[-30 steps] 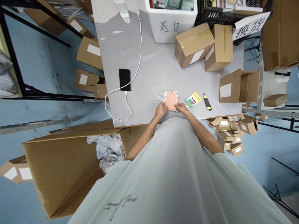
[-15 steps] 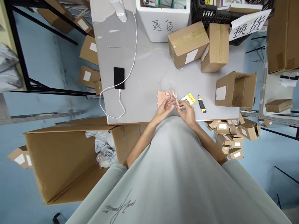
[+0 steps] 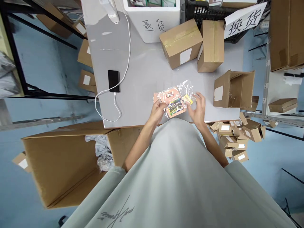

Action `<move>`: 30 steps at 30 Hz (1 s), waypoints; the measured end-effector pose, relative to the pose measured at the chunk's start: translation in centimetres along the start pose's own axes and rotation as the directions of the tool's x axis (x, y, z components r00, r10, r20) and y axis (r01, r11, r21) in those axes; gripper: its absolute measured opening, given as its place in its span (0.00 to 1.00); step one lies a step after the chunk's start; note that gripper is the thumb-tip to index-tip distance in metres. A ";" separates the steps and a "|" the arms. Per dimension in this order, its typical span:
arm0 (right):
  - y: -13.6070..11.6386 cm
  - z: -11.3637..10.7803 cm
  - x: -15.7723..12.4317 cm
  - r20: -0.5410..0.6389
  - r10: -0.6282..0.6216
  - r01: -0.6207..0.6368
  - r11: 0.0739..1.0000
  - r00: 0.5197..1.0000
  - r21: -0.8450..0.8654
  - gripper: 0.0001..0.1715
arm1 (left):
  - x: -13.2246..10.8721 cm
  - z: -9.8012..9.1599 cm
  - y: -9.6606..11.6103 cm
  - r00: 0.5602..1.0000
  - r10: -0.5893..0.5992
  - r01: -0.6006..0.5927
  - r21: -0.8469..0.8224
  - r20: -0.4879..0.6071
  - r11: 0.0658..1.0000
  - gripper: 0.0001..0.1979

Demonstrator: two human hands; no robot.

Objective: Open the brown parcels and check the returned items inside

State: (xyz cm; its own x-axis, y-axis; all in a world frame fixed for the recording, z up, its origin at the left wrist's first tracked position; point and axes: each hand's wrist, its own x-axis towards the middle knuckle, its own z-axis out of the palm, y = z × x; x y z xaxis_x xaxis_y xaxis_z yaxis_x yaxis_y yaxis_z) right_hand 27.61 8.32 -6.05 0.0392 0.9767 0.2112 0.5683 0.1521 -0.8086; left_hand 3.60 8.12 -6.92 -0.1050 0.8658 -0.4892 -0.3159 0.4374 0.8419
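Observation:
Pinched at its left edge by my left hand (image 3: 158,111), a clear plastic bag (image 3: 184,88) lies over the front of the table, with a pink flat piece bearing a small dark print in it or under it. A colourful printed card (image 3: 175,107) shows at its lower part. My right hand (image 3: 198,108) is at the bag's right end, thumb and fingers apart, the thumb near a small yellow card (image 3: 188,99). Whether that yellow card is inside the bag I cannot tell. The black and yellow utility knife is hidden, apparently behind my right hand.
A black phone (image 3: 114,81) with a white cable (image 3: 129,50) lies left. Two taped boxes (image 3: 181,41) and a white bin (image 3: 152,27) stand at the back. An opened box (image 3: 222,91) is at right; a large carton (image 3: 64,164) stands below left.
The bag has been spread out, showing the colourful card. My hands have moved apart, the right one further right over where the knife lay. The view has shifted slightly to the right.

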 end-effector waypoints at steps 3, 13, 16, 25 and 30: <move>0.5 -2.0 1.5 -0.053 0.109 -0.103 0.988 0.993 0.111 0.30 | 0.2 -0.6 0.7 1.000 -0.026 0.026 -0.020 -0.009 0.999 0.19; -2.9 -4.0 2.3 0.245 0.055 -0.119 0.959 0.968 0.256 0.18 | 0.6 -2.0 1.6 0.998 -0.038 0.040 -0.036 0.046 0.999 0.22; -3.7 -3.7 2.2 0.249 0.161 -0.234 0.926 0.955 0.297 0.21 | 1.0 -3.0 1.4 0.998 -0.047 0.048 -0.043 0.029 0.998 0.21; -7.4 -3.1 2.7 0.194 0.266 -0.323 0.862 0.944 0.391 0.31 | 1.8 -4.5 0.9 0.992 -0.050 0.066 -0.140 0.115 0.988 0.25; -8.9 -2.9 2.9 0.283 0.263 -0.375 0.786 0.923 0.491 0.31 | 1.7 -4.9 1.6 0.988 -0.037 0.064 -0.181 0.147 0.982 0.21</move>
State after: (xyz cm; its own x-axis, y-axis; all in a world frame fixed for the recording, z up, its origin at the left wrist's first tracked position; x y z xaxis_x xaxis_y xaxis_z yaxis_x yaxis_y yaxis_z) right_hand 25.06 9.39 3.31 -0.0466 0.9838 -0.1729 0.0286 -0.1717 -0.9847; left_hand -1.74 9.09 -7.49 0.0464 0.8752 -0.4815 -0.4870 0.4407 0.7541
